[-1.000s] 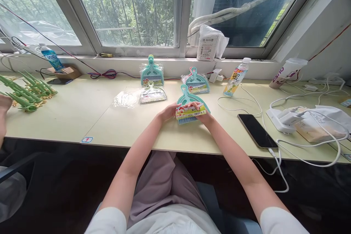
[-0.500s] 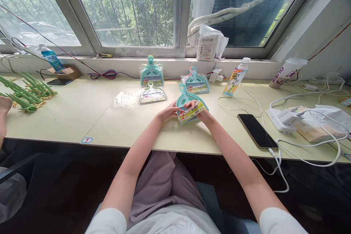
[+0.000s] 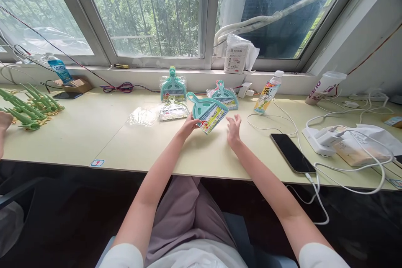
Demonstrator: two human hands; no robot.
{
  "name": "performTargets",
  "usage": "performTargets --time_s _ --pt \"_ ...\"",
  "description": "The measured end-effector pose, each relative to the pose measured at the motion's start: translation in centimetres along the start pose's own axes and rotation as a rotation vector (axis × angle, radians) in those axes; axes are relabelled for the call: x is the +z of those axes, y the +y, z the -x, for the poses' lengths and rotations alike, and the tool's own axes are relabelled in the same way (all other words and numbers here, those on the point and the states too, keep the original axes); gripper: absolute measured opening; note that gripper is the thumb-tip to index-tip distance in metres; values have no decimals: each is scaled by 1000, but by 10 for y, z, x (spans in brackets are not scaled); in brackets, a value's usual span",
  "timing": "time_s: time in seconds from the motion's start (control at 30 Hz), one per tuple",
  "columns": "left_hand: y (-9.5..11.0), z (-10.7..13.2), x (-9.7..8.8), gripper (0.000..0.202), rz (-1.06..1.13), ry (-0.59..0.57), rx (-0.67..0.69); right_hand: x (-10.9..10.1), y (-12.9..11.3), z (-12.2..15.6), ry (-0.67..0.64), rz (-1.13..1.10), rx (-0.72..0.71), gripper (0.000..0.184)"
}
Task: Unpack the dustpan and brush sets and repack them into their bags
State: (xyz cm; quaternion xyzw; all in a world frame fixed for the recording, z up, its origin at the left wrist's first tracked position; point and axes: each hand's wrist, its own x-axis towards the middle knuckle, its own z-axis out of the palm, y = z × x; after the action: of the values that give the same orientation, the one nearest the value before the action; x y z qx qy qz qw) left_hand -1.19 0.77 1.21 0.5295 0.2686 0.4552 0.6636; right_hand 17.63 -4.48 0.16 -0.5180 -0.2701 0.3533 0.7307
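A teal dustpan (image 3: 201,106) with a brush in it and a printed label card across its lower part is tilted above the table. My left hand (image 3: 189,126) grips it at its lower left edge. Just off its right corner, my right hand (image 3: 233,129) is apart from it, fingers spread and holding nothing. Behind stand a wrapped teal dustpan set (image 3: 173,86) and another with a pink-edged handle (image 3: 225,94). A pale dustpan set (image 3: 173,109) in clear film lies left of my left hand, beside crumpled clear plastic bags (image 3: 143,116).
A phone (image 3: 292,153) on a charging cable, a drink bottle (image 3: 268,92), a cup (image 3: 325,86) and a power strip (image 3: 318,140) are on the right. At far left, another person's hand (image 3: 4,120) is by green plastic parts (image 3: 28,111).
The dustpan has been lifted and turned, its handle now leaning left. My right hand has let go of the label card and moved off to the right; my left hand keeps hold.
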Motion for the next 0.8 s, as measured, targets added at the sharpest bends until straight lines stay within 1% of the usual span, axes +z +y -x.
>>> performTargets --time_s 0.07,0.1,0.13,0.17,0.2,0.3,0.4,0.53,0.63,0.8 --pt "0 0 0 67 -4 -4 10 5 4 5 -278 -52 173 46" --pt "-1 0 0 67 -9 -5 13 7 6 6 -401 -83 220 42" --pt "-1 0 0 67 -13 -6 14 9 8 7 -480 -111 241 38" --pt "-1 0 0 68 -17 -11 15 10 10 7 -508 -133 245 35" --pt "0 0 0 68 -21 -21 13 11 11 6 -497 -151 240 33" --pt "2 2 0 68 -36 -89 -17 9 14 3 -405 -166 236 26" --pt "3 3 1 61 -22 -143 -64 6 14 2 -350 -161 240 23" --pt "2 2 1 53 8 -107 -76 6 14 4 -370 -163 246 22" --pt "0 1 1 58 -22 -88 -66 7 16 3 -383 -186 243 24" --pt "-2 1 0 66 -86 -124 -47 6 20 2 -371 -187 252 24"
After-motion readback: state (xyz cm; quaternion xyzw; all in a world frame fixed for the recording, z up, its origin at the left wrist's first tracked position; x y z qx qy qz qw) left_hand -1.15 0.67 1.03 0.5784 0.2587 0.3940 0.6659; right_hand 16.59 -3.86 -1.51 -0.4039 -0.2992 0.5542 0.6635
